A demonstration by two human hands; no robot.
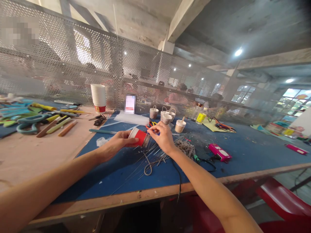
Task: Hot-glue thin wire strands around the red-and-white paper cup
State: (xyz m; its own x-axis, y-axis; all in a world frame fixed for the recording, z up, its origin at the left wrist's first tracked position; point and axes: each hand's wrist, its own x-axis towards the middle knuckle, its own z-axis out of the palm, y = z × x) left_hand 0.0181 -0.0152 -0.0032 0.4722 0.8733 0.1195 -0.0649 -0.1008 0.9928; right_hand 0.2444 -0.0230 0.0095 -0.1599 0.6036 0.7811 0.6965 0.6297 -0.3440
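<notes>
My left hand (121,142) grips a red and white paper cup (139,136) that lies tilted on its side, its rim toward the left. Grey cord (146,141) seems to be wound around the cup's base end. My right hand (162,135) is closed in a pinch right at that end. What lies between its fingertips is too small to tell; something blue shows beside them. Beneath both hands, thin wires (155,154) spread over the blue mat (97,174), with a heap of grey cord (186,147) to the right. Pliers with yellow-red handles (152,123) lie just behind.
Several small cups with cord handles (166,118) stand behind my hands. A stack of paper cups (98,97), a lit phone (130,104) and scissors (31,122) are to the left. A magenta device (220,152) with a black cable lies right. Perforated metal panel (102,61) closes the back.
</notes>
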